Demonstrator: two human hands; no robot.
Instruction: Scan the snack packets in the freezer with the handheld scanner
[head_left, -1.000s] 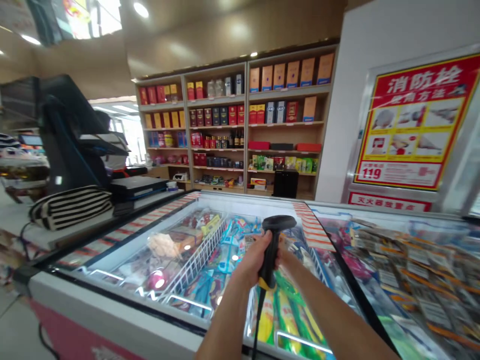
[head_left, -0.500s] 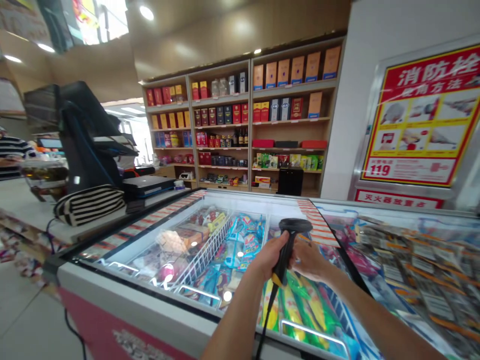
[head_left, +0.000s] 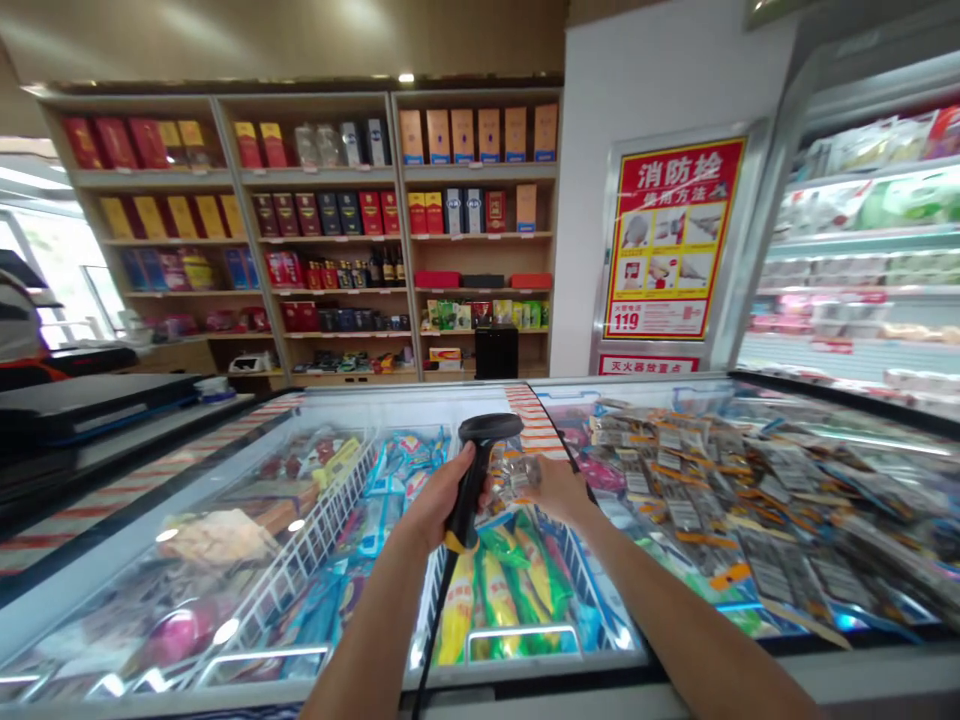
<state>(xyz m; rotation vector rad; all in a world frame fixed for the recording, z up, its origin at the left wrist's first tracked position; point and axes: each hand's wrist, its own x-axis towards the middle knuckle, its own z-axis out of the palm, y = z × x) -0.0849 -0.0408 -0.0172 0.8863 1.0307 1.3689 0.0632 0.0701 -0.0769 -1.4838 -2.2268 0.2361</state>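
A black barcode scanner point(head_left: 472, 478) with a yellow-tipped base is upright in my left hand point(head_left: 436, 505), its fingers wrapped round the handle. Its black cord point(head_left: 435, 620) runs down toward me. To the right of the scanner, my right hand point(head_left: 561, 490) is closed on a small clear-wrapped packet point(head_left: 516, 478), partly hidden behind the scanner and fingers. Both hands are above the freezer's glass. Beneath them lie yellow and green corn-shaped ice cream packs point(head_left: 499, 590) in a white wire basket.
The chest freezer point(head_left: 352, 400) also holds blue packs point(head_left: 382, 500) and a white wire divider point(head_left: 300, 560). Many silver and orange packets point(head_left: 682, 480) are piled at right. A black laptop-like device point(head_left: 82, 400) sits at left. Boxed goods fill the shelves point(head_left: 322, 180) behind.
My view has turned right, bringing a refrigerated display into sight. The scanner stays in my left hand, and the packet in my right hand now shows more clearly.
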